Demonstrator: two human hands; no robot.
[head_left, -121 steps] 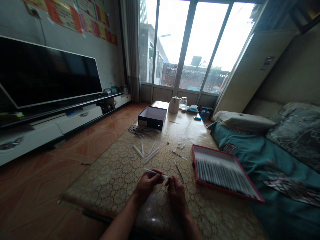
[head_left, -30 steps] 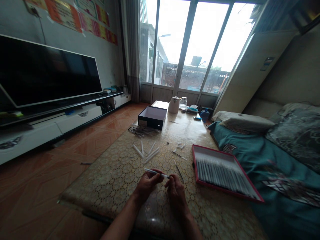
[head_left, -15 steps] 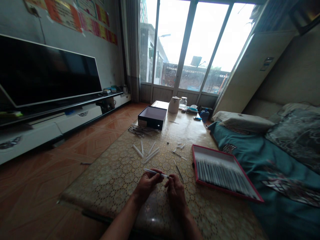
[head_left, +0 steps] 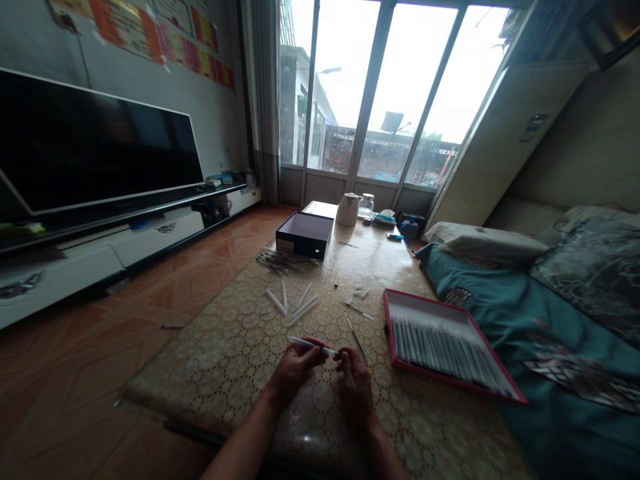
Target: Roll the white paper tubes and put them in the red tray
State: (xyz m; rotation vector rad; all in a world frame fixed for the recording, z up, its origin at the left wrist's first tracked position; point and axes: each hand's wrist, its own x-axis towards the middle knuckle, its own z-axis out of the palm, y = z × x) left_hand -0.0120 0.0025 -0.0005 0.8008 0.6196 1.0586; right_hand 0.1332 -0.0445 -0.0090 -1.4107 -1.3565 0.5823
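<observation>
Grip of your left hand [head_left: 296, 368] clamped on a slim white plastic tube [head_left: 313, 346], bottom centre of the frame; grip of your right hand [head_left: 354, 380] close by its tip, closure unclear. Red-rimmed shallow tray [head_left: 430, 305], lower right, holds many packed tubes; loose white tubes [head_left: 293, 308] lie farther up the lace-patterned worktop [head_left: 225, 373].

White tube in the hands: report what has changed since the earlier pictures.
The right hand has shifted slightly up toward the end of the white tube; the left hand still holds it, and nothing was taken or let go. The red-rimmed tray and loose tubes stayed put.
</observation>
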